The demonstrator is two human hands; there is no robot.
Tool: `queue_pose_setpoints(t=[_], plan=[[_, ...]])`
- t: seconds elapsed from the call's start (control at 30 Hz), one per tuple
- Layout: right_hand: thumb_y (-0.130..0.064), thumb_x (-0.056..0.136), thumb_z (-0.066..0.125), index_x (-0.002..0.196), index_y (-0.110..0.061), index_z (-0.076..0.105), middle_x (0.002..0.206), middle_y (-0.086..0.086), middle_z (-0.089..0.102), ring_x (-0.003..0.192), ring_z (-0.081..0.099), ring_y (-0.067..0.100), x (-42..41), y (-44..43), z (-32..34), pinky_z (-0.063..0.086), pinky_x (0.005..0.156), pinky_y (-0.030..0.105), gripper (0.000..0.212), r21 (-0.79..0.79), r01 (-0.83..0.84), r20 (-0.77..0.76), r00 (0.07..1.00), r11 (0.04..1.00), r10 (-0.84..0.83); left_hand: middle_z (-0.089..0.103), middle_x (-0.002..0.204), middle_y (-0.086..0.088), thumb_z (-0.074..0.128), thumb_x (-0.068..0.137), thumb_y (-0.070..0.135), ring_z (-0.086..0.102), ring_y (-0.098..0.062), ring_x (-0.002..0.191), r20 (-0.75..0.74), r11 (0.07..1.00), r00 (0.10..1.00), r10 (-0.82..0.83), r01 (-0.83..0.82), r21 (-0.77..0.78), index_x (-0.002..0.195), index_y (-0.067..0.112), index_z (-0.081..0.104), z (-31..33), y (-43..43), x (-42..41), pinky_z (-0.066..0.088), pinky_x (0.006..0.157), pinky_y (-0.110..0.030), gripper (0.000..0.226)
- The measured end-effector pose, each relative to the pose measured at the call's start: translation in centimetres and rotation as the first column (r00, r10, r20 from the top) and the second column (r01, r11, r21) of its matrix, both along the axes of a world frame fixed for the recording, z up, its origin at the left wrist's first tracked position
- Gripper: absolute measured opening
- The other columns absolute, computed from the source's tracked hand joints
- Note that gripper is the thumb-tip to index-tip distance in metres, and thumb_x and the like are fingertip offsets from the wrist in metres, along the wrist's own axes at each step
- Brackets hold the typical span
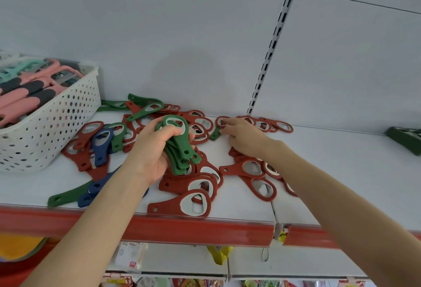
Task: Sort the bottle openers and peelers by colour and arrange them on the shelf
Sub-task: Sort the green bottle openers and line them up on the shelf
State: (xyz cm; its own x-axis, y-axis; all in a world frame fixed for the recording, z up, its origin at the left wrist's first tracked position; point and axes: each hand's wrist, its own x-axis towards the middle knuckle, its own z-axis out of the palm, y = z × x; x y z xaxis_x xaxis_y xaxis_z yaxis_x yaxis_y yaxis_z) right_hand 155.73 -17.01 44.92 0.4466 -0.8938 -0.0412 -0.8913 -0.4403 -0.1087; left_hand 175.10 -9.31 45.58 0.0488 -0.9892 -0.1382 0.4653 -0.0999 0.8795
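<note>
Left hand (pixel 157 150) grips a fanned stack of green bottle openers (pixel 180 147), handles pointing down, probably to gather one colour together. Right hand (pixel 246 138) reaches toward the back edge of the shelf (pixel 341 172), fingertips on a single green opener (pixel 215 133) lying among red ones. Whether it is pinched yet cannot be told. Red openers (pixel 198 184) lie scattered from the shelf's middle to its front edge, with blue openers (pixel 101 147) further left. At the left end, a white perforated basket (pixel 45 122) holds pink, dark and mint peelers (pixel 27 90).

green openers (pixel 180 147) stacked upright, red openers (pixel 196 186) scattered — shelf (pixel 330 172)
</note>
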Motion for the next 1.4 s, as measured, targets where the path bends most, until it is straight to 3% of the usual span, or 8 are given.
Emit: queue_pose_setpoints(t=[0.17,0.3,0.47,0.63,0.8,0.97,1.13,1.4], plan=[[-0.019,0.087,0.048,0.089,-0.001,0.066,0.101,0.011,0.062,0.096,0.059,0.025,-0.8,0.4,0.8,0.051,0.077,0.036,0.025,-0.074,0.15,0.059,0.988,0.986,-0.146,0.064,0.09,-0.012,0.05,0.088,-0.002,0.066,-0.018,0.072,-0.03,1.0,0.999,0.024,-0.024,-0.012,0.115,0.013,0.054,0.0,-0.1,-0.2,0.054,0.066,-0.034,0.031],[-0.05,0.088,0.052,0.068,-0.014,0.043,0.061,-0.002,0.044,0.052,0.04,0.012,1.3,0.3,0.2,0.032,0.047,0.023,0.042,-0.046,0.259,0.004,0.966,0.965,-0.259,0.064,0.087,-0.007,0.052,0.092,0.02,0.066,-0.016,0.069,-0.089,0.999,0.996,-0.006,0.003,-0.036,0.121,0.022,0.051,0.2,-0.1,-0.7,0.056,0.059,-0.031,0.029],[-0.025,0.084,0.06,0.077,-0.011,0.046,0.063,-0.001,0.043,0.06,0.045,0.016,1.7,-0.1,0.1,0.032,0.046,0.021,0.021,0.016,0.301,0.059,0.952,0.954,-0.301,0.059,0.099,-0.007,0.041,0.096,0.031,0.063,-0.019,0.083,-0.171,0.999,0.984,-0.039,0.033,-0.035,0.113,0.023,0.057,0.3,0.0,-0.2,0.055,0.059,-0.029,0.024],[-0.016,0.081,0.059,0.067,-0.012,0.037,0.061,0.0,0.039,0.052,0.037,0.013,1.2,0.5,1.0,0.029,0.045,0.021,0.026,0.062,0.351,0.096,0.93,0.934,-0.356,0.06,0.097,-0.006,0.042,0.096,0.028,0.064,-0.018,0.082,-0.143,0.999,0.99,-0.008,0.001,-0.049,0.107,0.025,0.06,0.1,0.1,0.3,0.052,0.067,-0.031,0.021],[-0.007,0.08,0.055,0.083,-0.004,0.058,0.068,0.008,0.056,0.054,0.043,0.015,0.7,1.0,1.1,0.037,0.049,0.022,0.005,0.023,0.366,0.288,0.889,0.93,-0.357,0.06,0.083,-0.005,0.045,0.094,0.032,0.061,-0.018,0.07,-0.11,0.999,0.994,0.017,-0.022,-0.045,0.105,0.025,0.061,0.1,0.1,0.2,0.055,0.054,-0.029,0.021],[-0.002,0.084,0.056,0.107,0.0,0.064,0.08,0.004,0.068,0.057,0.06,0.006,1.0,3.1,2.7,0.05,0.054,0.014,0.025,0.15,0.283,0.705,0.641,0.947,-0.303,0.054,0.09,-0.008,0.046,0.094,0.03,0.059,-0.021,0.077,-0.139,0.999,0.989,0.045,-0.047,-0.015,0.102,0.023,0.06,0.3,0.0,-0.2,0.058,0.059,-0.035,0.018],[0.001,0.085,0.059,0.092,-0.009,0.068,0.076,0.002,0.07,0.06,0.065,0.004,4.6,6.1,4.3,0.053,0.058,0.015,0.015,0.36,-0.096,0.852,0.439,0.928,-0.285,0.064,0.1,-0.007,0.061,0.078,0.033,0.067,-0.02,0.083,-0.138,0.993,0.987,0.079,-0.09,-0.074,0.108,0.02,0.056,0.7,0.5,0.2,0.057,0.076,-0.038,0.034],[-0.01,0.084,0.065,0.087,-0.022,0.069,0.088,0.001,0.072,0.081,0.068,0.014,11.9,6.9,3.8,0.055,0.076,0.025,0.013,0.146,-0.35,0.794,0.599,0.925,0.101,0.063,0.091,-0.01,0.054,0.083,-0.007,0.067,-0.02,0.074,-0.106,0.899,0.908,0.404,-0.416,-0.137,0.097,0.021,0.057,1.1,4.5,6.3,0.057,0.065,-0.034,0.031]])
